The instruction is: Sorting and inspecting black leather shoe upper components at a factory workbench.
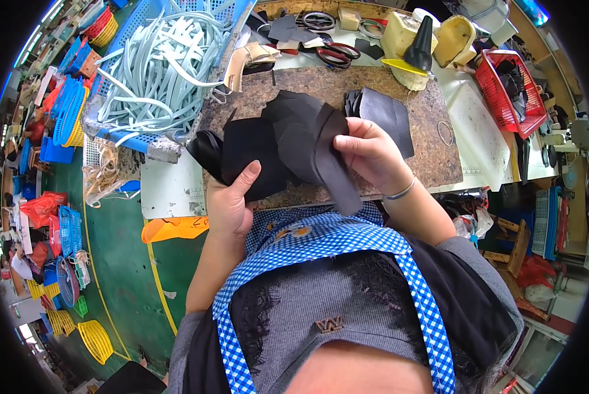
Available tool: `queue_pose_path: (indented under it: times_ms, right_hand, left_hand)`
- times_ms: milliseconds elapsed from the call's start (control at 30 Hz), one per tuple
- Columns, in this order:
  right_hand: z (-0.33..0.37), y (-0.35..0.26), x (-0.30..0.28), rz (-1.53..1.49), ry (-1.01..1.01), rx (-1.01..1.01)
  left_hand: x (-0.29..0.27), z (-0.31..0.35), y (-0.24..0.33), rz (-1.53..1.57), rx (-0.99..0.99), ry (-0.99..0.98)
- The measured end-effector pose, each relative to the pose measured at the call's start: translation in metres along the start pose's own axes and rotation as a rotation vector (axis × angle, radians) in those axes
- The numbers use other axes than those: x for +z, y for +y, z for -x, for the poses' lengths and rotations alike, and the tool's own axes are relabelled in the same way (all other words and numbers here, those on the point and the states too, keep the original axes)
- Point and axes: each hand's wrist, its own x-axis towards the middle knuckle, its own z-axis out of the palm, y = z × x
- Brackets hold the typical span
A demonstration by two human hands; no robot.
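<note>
My left hand (pixel 232 200) is closed on a bundle of black sheet pieces (pixel 252 154), its thumb lying across the front one. At the bundle's left end the material curls into a glossy roll (pixel 208 152). Between thumb and fingers, my right hand (pixel 370 151) pinches the right edge of some dark grey, curved cut pieces (pixel 304 128). These overlap the black bundle, and a narrow strip of them hangs down toward my apron. Just beyond the right hand, a stack of black cut pieces (pixel 387 117) rests on the worn brown board (pixel 425 148).
A blue basket (pixel 114 121) of pale strips (pixel 166 72) stands at the left. Scissors (pixel 337 56) lie behind the board, beside a yellowish container (pixel 399 36) with a black cone (pixel 420 46). A red basket (pixel 534 108) is at the right. One thin ring (pixel 445 133) lies on the board.
</note>
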Motion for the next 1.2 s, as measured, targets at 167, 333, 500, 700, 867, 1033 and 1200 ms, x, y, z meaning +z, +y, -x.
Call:
queue_pose_path:
  times_ms: [167, 333, 500, 700, 867, 1033, 1200]
  right_hand:
    - [-0.004, 0.020, 0.021, 0.324, 0.050, 0.070]
    - [-0.004, 0.003, 0.018, 0.094, 0.050, -0.117]
    - [-0.002, 0.026, 0.033, 0.446, -0.056, -0.068]
    - [-0.004, 0.037, 0.025, 0.600, 0.204, -0.042]
    - [-0.002, 0.032, 0.028, 0.376, 0.214, 0.062]
    - [0.001, 0.036, 0.030, 0.394, 0.156, 0.071]
    - [-0.002, 0.028, 0.019, 0.170, 0.152, -0.083]
  left_hand:
    - [0.011, 0.006, -0.017, -0.106, -0.076, -0.129]
    - [0.008, 0.002, -0.003, 0.230, -0.213, 0.025]
    - [0.006, 0.001, -0.017, -0.014, -0.023, -0.074]
    - [0.009, 0.006, -0.021, 0.081, -0.170, -0.054]
    - [0.018, 0.008, -0.009, 0.054, -0.161, -0.052]
    - [0.014, 0.005, -0.006, 0.040, -0.167, -0.105]
    - [0.017, 0.003, -0.001, 0.100, -0.259, 0.094]
